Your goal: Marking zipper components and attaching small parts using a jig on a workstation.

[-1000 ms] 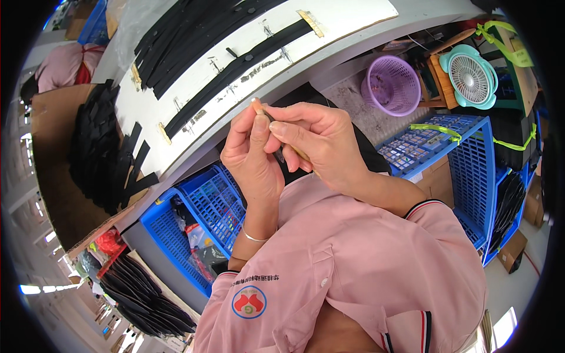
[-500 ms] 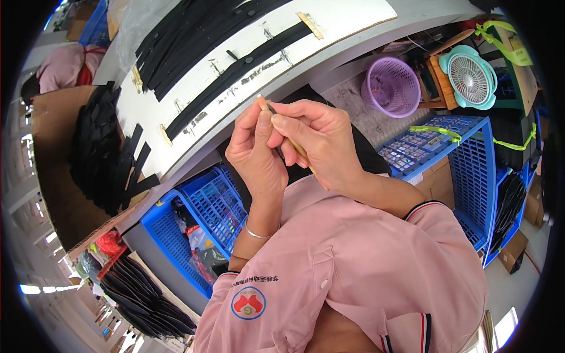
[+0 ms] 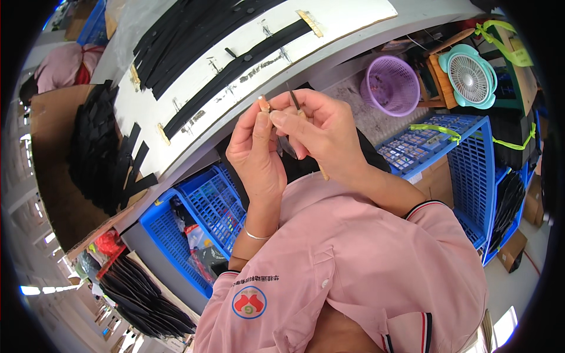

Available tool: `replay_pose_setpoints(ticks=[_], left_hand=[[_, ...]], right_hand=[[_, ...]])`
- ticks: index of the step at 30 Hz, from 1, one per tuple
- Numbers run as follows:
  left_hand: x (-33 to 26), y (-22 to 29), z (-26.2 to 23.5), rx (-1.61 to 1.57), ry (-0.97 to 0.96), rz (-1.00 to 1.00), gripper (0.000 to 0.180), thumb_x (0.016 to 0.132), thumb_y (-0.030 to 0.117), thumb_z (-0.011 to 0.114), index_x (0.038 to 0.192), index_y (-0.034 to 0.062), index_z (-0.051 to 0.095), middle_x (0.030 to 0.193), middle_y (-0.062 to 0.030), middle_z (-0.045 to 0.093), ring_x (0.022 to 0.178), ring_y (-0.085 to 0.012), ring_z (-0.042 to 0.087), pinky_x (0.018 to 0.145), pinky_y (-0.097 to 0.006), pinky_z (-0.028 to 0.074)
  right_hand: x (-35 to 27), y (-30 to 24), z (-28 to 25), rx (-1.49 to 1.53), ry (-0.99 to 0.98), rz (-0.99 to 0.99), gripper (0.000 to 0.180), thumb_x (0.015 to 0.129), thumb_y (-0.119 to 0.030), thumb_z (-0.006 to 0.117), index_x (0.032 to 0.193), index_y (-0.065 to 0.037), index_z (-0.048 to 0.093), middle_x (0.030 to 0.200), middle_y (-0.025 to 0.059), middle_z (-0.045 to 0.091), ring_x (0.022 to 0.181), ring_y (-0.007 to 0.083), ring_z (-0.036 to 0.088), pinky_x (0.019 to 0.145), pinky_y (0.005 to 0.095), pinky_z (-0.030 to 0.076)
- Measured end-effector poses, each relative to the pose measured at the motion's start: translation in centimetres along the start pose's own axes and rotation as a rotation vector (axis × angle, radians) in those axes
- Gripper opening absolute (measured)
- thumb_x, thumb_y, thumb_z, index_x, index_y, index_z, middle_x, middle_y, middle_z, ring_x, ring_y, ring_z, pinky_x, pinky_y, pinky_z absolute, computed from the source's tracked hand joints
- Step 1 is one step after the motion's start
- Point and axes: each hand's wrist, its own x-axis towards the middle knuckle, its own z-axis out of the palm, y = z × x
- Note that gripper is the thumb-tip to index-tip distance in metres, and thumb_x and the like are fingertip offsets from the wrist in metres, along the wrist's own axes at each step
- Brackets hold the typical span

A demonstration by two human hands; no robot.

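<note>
My left hand (image 3: 258,144) is raised near the worktable's front edge, thumb and forefinger pinched together. A small tan piece with a whitish end (image 3: 263,103) shows at its fingertips; I cannot tell whether it is held or wrapped round the finger. My right hand (image 3: 326,132) is closed round a thin tool (image 3: 293,99) with a dark, narrow tip pointing up and a yellowish handle emerging below the palm. The right thumb and forefinger meet the left fingertips. Beyond both hands, a long black strip (image 3: 235,79) lies on a white board (image 3: 347,13), between yellowish end pieces.
More black strips (image 3: 188,44) lie heaped farther back. A cardboard box (image 3: 50,153) of short black pieces stands left. Blue crates (image 3: 209,203) sit below the table. At right are a purple basket (image 3: 407,85), a fan (image 3: 472,76) and another blue crate (image 3: 478,159). Another person (image 3: 59,66) bends at far left.
The dark tool tip has swung up and away from my left fingertips, and the handle's end has shifted right. My right hand has turned slightly; my left hand stays nearly in place.
</note>
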Motion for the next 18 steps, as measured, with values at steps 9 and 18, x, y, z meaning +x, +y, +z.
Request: replay_pose_setpoints(ticks=[9, 18], left_hand=[[-0.14, -0.85, -0.73, 0.17, 0.003, 0.128, 0.026, 0.1, 0.005, 0.066, 0.124, -0.0027, 0.068, 0.118, -0.0101, 0.071, 0.096, -0.0118, 0.067, 0.083, -0.024, 0.055], [-0.45, -0.89, -0.11, 0.227, -0.015, 0.177, 0.023, 0.099, 0.004, 0.067, 0.12, -0.0006, 0.071, 0.114, -0.0077, 0.072, 0.097, -0.0098, 0.067, 0.08, -0.02, 0.053]], right_hand=[[0.3, -0.11, 0.07, -0.157, 0.081, -0.039, 0.012, 0.093, -0.011, 0.072, 0.092, 0.001, 0.072, 0.063, -0.0009, 0.063, 0.053, 0.0014, 0.053, 0.044, 0.0214, 0.04], [0.09, 0.47, 0.26, -0.229, 0.147, -0.071, 0.009, 0.09, -0.007, 0.069, 0.088, 0.001, 0.066, 0.069, 0.0022, 0.065, 0.062, 0.0042, 0.054, 0.056, 0.0232, 0.047]])
